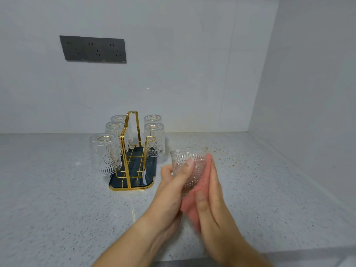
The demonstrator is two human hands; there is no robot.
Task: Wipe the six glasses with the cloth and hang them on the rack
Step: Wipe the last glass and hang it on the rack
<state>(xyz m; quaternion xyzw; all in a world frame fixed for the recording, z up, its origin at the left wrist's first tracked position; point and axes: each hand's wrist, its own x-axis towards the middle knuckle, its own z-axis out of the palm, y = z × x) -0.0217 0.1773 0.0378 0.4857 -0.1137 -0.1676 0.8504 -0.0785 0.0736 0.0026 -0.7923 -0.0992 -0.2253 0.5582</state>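
Above the surface (57, 189), just right of the rack (131, 135), the glass (185, 158) sits tilted in the left grip (173, 182), whose fingers curl round it, while the right grip (210, 199) lies straight-fingered, pressing the pink cloth (206, 172) against its side. Five other glasses (106, 153) hang upside down on the rack's gold arms over a dark tray (149, 166).

Gold wire rack (133, 180) on a dark tray, centre frame, holds five hung glasses (106, 153), clear, embossed, mouth down: three on its left side, two on its right. Sixth glass (185, 160) is right of the rack, tilted, gripped by the left hand (171, 182). The right hand (213, 199) presses a blurred pink cloth (202, 180) flat against it.
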